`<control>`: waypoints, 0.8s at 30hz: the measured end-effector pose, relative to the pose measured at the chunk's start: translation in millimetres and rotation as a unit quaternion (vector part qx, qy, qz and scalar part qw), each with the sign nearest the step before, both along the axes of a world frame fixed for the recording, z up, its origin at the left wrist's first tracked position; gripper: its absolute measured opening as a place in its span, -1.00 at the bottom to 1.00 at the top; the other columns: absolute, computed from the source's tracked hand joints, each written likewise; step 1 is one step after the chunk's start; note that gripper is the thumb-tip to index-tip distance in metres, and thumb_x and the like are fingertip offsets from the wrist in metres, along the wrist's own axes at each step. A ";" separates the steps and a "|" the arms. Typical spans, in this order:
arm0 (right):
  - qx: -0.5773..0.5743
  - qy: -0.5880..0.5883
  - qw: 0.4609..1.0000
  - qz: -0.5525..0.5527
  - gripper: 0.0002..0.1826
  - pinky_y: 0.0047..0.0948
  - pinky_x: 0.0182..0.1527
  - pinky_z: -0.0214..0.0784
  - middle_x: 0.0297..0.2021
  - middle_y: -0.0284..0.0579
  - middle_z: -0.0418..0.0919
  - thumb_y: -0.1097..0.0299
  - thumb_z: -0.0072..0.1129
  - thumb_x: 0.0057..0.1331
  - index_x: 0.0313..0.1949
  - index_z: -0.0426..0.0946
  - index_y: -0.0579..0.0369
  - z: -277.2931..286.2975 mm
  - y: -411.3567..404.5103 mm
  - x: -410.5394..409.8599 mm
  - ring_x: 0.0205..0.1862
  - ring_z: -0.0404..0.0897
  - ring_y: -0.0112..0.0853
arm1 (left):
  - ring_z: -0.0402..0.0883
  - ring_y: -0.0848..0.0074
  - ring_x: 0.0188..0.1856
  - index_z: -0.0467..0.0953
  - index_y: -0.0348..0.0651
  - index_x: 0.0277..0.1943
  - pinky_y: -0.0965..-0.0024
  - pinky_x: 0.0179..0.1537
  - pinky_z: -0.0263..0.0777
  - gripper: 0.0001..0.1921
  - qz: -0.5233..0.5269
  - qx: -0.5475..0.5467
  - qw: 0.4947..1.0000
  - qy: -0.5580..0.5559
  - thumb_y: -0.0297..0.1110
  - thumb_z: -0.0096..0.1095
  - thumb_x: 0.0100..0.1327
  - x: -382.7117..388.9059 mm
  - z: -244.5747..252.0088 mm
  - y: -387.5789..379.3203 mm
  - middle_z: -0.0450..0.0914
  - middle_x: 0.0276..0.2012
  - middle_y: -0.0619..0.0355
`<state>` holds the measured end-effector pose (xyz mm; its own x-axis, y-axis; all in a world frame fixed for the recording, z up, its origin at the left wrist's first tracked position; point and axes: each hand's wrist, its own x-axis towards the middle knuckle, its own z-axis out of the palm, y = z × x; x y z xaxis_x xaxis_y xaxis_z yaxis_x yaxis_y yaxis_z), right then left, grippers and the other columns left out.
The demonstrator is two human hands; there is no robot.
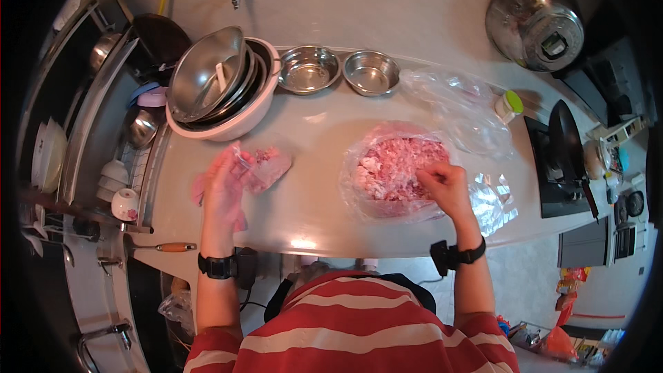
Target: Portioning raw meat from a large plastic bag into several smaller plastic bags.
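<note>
A large clear plastic bag lies open on the counter, full of pink minced meat (396,168). Over its right side, my right hand (446,184) has thumb and fingers drawn together against the meat; whether a pinch of it is between them is hidden. To the left, my left hand (227,176) grips the gathered mouth of a small clear plastic bag (269,171) with some minced meat inside. Pink pieces (198,189) show partly from behind this hand and wrist; I cannot tell what they are. Crumpled clear plastic (469,109) spreads beyond the large bag.
Steel bowls and a colander (207,77) are stacked in a white basin (228,132). Behind stand two steel bowls (310,70). On the right are a green-lidded jar (510,105), a silvery wrapper (492,204) and a wok (564,140) on a black hob. A dish rack (137,171) borders the left.
</note>
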<state>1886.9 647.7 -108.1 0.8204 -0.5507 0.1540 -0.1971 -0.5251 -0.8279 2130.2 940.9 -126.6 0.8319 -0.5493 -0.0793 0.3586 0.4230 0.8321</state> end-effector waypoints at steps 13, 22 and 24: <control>0.074 0.020 0.964 0.256 -0.77 -0.43 -0.39 0.42 -0.46 -0.01 0.56 0.43 0.09 0.11 -0.20 0.50 0.12 -39.1 114.8 84.5 -0.42 0.58 -0.30 | 0.52 0.14 -0.39 0.53 -0.24 -0.45 0.22 -0.38 0.41 -0.85 0.114 0.615 0.679 -0.383 -0.48 0.25 -0.18 -28.0 -113.1 88.3 0.50 -0.46 -0.07; -0.103 0.070 0.912 0.391 -0.81 -0.24 -0.18 0.36 -0.27 -0.02 0.42 0.29 0.04 0.03 -0.33 0.51 -0.02 -115.8 189.8 150.0 -0.20 0.46 -0.12 | 0.42 0.40 -0.61 0.49 -0.30 -0.53 0.40 -0.52 0.32 -0.98 0.036 0.488 0.783 -0.383 -0.55 0.18 -0.07 -48.1 -131.5 51.5 0.46 -0.64 0.00; -0.124 0.091 0.920 0.360 -0.74 -0.26 -0.17 0.36 -0.23 0.01 0.45 0.24 0.08 0.01 -0.29 0.52 0.03 -123.3 195.6 162.9 -0.20 0.49 -0.14 | 0.46 0.49 -0.57 0.50 -0.32 -0.51 0.46 -0.45 0.38 -0.97 0.045 0.484 0.800 -0.353 -0.62 0.15 -0.04 -42.6 -134.1 57.7 0.50 -0.62 0.07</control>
<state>2049.9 843.3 -231.4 0.9834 0.1796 0.0257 0.1526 -0.7425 -0.6522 2087.5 998.6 -260.7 0.8893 -0.4510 0.0757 -0.3408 -0.5433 0.7672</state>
